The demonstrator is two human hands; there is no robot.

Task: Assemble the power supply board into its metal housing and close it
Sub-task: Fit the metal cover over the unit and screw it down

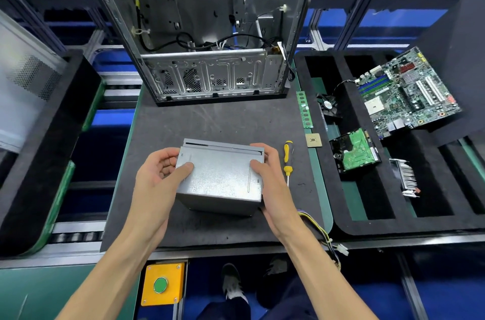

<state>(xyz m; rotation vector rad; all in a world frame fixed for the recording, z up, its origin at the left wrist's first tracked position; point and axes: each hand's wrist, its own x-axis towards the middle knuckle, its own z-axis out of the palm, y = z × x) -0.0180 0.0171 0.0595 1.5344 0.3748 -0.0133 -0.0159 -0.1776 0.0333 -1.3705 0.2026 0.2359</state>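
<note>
The grey metal power supply housing stands on the dark mat in front of me, its lid on top. My left hand grips its left side, thumb on the top face. My right hand grips the right side, thumb on top as well. A bundle of yellow and black cables with white plugs trails from under the housing past my right wrist and over the table edge. The board inside is hidden.
A yellow-handled screwdriver lies just right of the housing. An open computer case stands at the back of the mat. A RAM stick and CPU chip lie at right. The foam tray holds a motherboard, hard drive, fan and heatsink.
</note>
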